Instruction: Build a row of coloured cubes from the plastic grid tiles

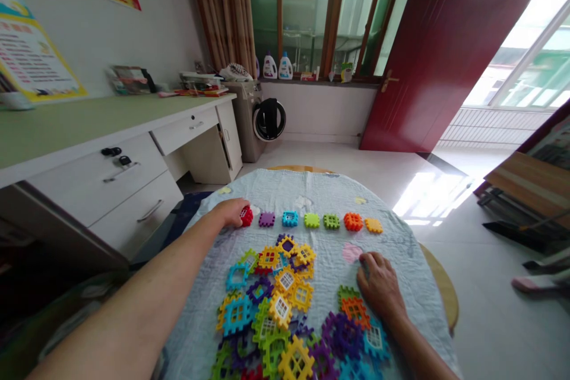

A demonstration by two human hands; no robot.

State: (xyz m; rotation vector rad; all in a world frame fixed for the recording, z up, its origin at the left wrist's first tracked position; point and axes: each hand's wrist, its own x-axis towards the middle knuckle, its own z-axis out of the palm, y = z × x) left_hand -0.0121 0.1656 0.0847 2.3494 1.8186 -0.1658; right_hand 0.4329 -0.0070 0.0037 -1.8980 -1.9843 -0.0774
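Observation:
My left hand [232, 212] is stretched far forward, its fingers closed on a red building block [245, 215] at the left end of a row. To the right of it in that row lie a purple block [266, 219], a blue block [290, 218], a light green block [312, 220], a darker green block [331, 221], an orange block [353, 221] and a yellow block [373, 225]. My right hand [379, 285] rests on the cloth with loosely bent fingers and nothing visible in it, beside a pile of notched plastic pieces [285, 309].
A pale blue cloth [329, 255] covers the round table, whose wooden edge [439, 285] shows at the right. A desk with drawers [129, 172] stands at the left. Behind are a washing machine [244, 119] with its door ajar and a red door [414, 53].

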